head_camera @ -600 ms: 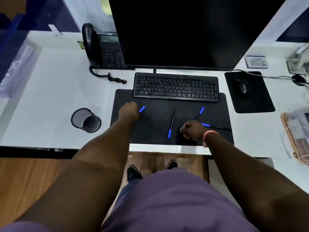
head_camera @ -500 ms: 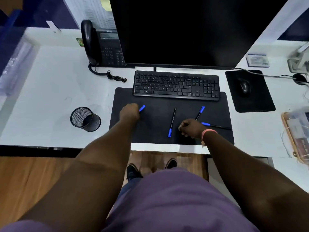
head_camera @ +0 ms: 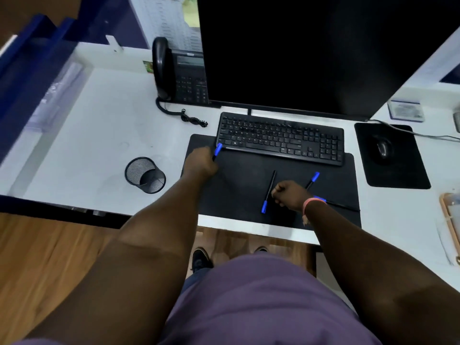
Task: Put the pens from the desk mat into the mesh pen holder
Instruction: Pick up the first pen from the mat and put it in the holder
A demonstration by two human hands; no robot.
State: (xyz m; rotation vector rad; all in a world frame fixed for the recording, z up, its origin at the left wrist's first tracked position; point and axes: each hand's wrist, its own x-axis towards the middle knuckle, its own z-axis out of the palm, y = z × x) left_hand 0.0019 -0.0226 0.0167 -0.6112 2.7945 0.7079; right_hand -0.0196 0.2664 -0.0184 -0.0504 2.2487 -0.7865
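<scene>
My left hand [head_camera: 200, 163] is closed around a black pen with a blue cap [head_camera: 217, 150], lifted at the left end of the black desk mat [head_camera: 239, 195]. The black mesh pen holder [head_camera: 145, 175] stands empty on the white desk, to the left of that hand. My right hand [head_camera: 288, 195] rests as a fist on the mat and holds nothing that I can see. A second pen [head_camera: 268, 191] lies just left of the fist. A third pen [head_camera: 312, 179] lies behind it. A fourth pen [head_camera: 336, 204] lies to its right, partly hidden by my wrist.
A black keyboard [head_camera: 281, 139] lies across the mat's far edge under a large dark monitor [head_camera: 311, 51]. A desk phone [head_camera: 179, 73] with a coiled cord stands at the back left. A mouse [head_camera: 383, 149] sits on its own pad at the right.
My left hand has lifted its pen off the mat, the blue cap now pointing up toward the keyboard. My right hand has stayed in place.
</scene>
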